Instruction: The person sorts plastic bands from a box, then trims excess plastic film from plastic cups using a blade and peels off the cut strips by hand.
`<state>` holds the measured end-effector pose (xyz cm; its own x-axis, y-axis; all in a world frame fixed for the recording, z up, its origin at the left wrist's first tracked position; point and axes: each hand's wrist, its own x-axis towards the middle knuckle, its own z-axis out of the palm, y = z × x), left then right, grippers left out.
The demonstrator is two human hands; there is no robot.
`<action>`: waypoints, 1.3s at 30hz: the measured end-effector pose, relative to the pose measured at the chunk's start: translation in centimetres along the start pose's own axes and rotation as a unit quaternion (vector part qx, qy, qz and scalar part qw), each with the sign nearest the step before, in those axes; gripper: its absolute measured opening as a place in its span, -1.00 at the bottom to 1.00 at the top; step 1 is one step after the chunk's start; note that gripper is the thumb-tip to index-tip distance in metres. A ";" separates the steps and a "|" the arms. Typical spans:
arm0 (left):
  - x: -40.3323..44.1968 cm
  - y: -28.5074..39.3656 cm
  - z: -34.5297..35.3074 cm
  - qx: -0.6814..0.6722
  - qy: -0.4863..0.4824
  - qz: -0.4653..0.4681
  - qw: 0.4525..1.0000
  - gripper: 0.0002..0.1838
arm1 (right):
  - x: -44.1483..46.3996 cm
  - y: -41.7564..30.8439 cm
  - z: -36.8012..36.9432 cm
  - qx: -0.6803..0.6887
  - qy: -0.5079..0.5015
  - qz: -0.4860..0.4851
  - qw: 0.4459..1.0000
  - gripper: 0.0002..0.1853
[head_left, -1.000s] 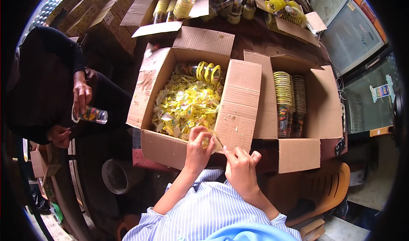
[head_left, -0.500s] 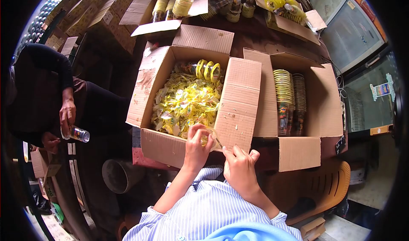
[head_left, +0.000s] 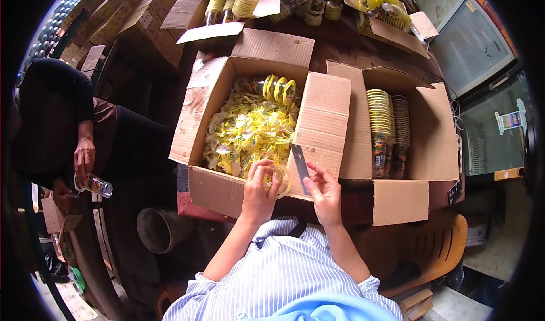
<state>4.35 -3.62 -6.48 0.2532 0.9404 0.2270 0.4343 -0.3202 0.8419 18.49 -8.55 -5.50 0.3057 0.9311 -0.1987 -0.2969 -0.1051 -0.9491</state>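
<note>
Over the front edge of an open cardboard box [head_left: 200, 116], my left hand [head_left: 262, 190] is closed around a clear plastic cup [head_left: 285, 180], its round rim facing me. My right hand [head_left: 325, 197] pinches a flat, dark grey blade [head_left: 300, 165] that points up and away, just right of the cup and apart from it. Below and beyond my hands, yellow and clear plastic scraps [head_left: 247, 133] fill the box. Several cups with yellow rims [head_left: 279, 89] lie on their sides at the back of the scraps.
A second open box [head_left: 434, 133] on the right holds tall stacks of printed cups [head_left: 381, 130]. More cups [head_left: 218, 5] stand in boxes at the back. To the left, another person's hand [head_left: 84, 155] holds a clear cup [head_left: 97, 186]. An orange chair [head_left: 434, 247] stands at front right.
My right hand has turned and moved slightly up, and the blade now stands clear of the cup's rim. The other person's hand and cup have shifted down and left.
</note>
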 end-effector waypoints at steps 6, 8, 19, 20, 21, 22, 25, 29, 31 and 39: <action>0.1 -0.1 -0.4 -0.013 -0.023 0.011 1.000 -0.89 | 1.0 1.6 0.9 0.117 -0.059 0.051 0.990 -0.60; 0.3 -0.2 -0.6 -0.020 -0.019 0.017 0.999 -0.89 | 1.0 1.8 0.8 0.152 -0.065 0.060 0.984 -0.59; 0.6 -1.7 -0.2 -0.252 0.061 -0.124 0.958 -0.80 | 0.7 1.2 1.0 0.193 -0.072 0.086 0.975 -0.54; 0.6 -2.2 -0.1 -0.237 0.062 -0.125 0.961 -0.80 | 0.6 1.3 1.0 0.196 -0.075 0.084 0.974 -0.53; 0.7 -2.8 0.0 -0.222 0.063 -0.126 0.965 -0.79 | 0.5 1.4 1.0 0.198 -0.079 0.083 0.973 -0.53; 0.7 -3.3 0.0 -0.207 0.064 -0.127 0.968 -0.78 | 0.3 1.4 1.1 0.199 -0.077 0.084 0.973 -0.53; 1.1 -3.0 -0.5 -0.246 0.010 -0.175 0.953 -0.73 | -0.1 1.2 1.4 0.203 -0.078 0.081 0.973 -0.53; 1.8 -2.2 -0.8 -0.190 0.040 -0.167 0.967 -0.72 | -0.3 1.0 1.6 0.202 -0.083 0.076 0.973 -0.53; 1.9 -2.1 -0.2 -0.095 0.126 -0.078 0.984 -0.71 | -0.3 0.9 1.7 0.202 -0.080 0.077 0.973 -0.53; 1.4 -4.0 -0.5 -0.135 0.046 -0.105 0.984 -0.78 | -0.5 0.6 1.9 0.216 -0.072 0.082 0.970 -0.52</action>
<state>2.51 -1.01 -9.30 0.0969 0.9931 0.0663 0.2202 -0.0863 0.9716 16.45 -8.40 -5.49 0.1023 0.9566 -0.2728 -0.6924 -0.1284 -0.7100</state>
